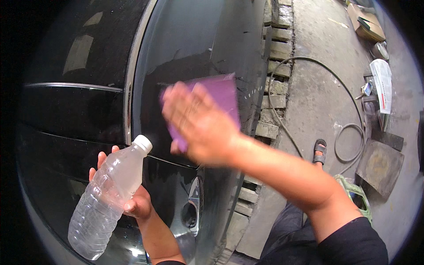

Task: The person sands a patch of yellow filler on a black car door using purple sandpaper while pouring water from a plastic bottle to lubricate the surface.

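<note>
A clear ribbed plastic bottle (95,210) with a white cap rests tilted in my left hand (140,204), its fingers wrapped behind it and the thumb on its near side. Clear liquid seems to be inside. My right hand (201,128), blurred by motion, presses a sheet of purple sandpaper (224,95) against the black car door (190,39). The fingers lie over the sheet, with the thumb at its lower left edge. Dull and wet-looking patches mark the panel around it. A chrome door handle (194,203) is below my right hand.
Beside the car runs a strip of slatted blocks (277,86) with gaps. A hose (324,64) curls over the concrete floor, near my sandalled foot (319,152). A green plastic stool (353,190), a square dark slab (380,165) and a cardboard box (366,24) are on the right.
</note>
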Tool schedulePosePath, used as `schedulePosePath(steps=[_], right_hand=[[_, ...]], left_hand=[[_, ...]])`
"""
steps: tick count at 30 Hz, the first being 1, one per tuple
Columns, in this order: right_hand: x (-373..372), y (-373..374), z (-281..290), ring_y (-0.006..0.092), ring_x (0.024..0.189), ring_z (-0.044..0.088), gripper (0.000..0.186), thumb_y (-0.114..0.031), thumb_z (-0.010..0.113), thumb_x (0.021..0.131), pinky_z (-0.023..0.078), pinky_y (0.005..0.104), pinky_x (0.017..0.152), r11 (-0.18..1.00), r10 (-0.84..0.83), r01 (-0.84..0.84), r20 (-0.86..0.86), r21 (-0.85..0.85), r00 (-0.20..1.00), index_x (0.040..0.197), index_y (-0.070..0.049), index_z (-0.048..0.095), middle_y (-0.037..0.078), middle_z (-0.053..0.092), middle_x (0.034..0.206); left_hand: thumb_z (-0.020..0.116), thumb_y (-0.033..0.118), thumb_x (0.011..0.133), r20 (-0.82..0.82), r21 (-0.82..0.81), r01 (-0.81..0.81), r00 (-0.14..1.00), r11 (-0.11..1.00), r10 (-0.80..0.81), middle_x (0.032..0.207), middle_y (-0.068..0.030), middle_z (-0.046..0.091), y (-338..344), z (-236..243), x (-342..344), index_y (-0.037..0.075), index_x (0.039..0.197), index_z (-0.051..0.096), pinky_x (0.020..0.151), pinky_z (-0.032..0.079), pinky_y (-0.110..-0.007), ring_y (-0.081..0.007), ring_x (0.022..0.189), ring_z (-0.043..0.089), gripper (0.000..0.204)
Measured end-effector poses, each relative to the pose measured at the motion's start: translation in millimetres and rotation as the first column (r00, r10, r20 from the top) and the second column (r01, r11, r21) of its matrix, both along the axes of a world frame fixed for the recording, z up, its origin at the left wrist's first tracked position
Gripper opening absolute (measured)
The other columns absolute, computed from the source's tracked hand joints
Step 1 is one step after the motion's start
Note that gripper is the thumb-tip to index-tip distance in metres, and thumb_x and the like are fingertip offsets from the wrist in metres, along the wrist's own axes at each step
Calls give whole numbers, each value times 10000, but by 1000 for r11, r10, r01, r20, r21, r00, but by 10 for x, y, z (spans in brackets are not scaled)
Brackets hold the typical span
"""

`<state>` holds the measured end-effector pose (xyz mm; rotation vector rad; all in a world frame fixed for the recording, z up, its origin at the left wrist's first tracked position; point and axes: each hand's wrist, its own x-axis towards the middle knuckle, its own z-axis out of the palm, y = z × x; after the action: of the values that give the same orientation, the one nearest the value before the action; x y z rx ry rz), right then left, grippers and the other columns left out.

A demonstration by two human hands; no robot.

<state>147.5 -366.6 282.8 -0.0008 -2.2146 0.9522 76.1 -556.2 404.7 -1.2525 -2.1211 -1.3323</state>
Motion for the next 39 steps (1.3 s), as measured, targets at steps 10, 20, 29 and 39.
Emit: schedulePosePath(steps=[10, 20, 29, 39], right_hand=[[-14, 547, -264, 328, 1506, 256, 736, -510, 515, 945, 150, 518, 1220, 951, -285, 282, 11, 124, 958, 1464, 6, 436, 200, 346, 1581], [252, 78, -373, 301, 1513, 248, 753, -477, 532, 916, 108, 549, 1225, 991, -87, 82, 46, 106, 995, 1490, -8, 396, 187, 338, 1590], [449, 670, -673, 486, 1433, 308, 770, -163, 587, 877, 238, 647, 1144, 870, -405, 429, 145, -243, 903, 1560, -63, 245, 253, 271, 1587], [477, -201, -630, 399, 1539, 43, 799, -148, 507, 863, 48, 638, 1195, 895, -36, 168, 309, -413, 950, 1594, -99, 189, 122, 119, 1674]], left_hand=[[640, 779, 768, 40, 3, 23, 999, 1000, -23, 1473, -243, 413, 35, -56, 28, 71, 1512, 217, 1058, 453, -599, -456, 1302, 499, 1110], [657, 785, 746, 65, 21, 27, 998, 999, -28, 1471, -228, 424, -57, -56, 9, 80, 1511, 219, 1065, 444, -606, -461, 1293, 506, 1129], [631, 779, 776, 20, -34, 80, 997, 996, -80, 1477, -229, 426, -140, -18, -68, 81, 1514, 243, 1077, 428, -605, -458, 1294, 509, 1087], [578, 821, 776, 6, -55, 36, 999, 998, -35, 1468, -248, 437, -8, -47, -3, 80, 1503, 287, 1115, 386, -591, -453, 1309, 498, 1079]])
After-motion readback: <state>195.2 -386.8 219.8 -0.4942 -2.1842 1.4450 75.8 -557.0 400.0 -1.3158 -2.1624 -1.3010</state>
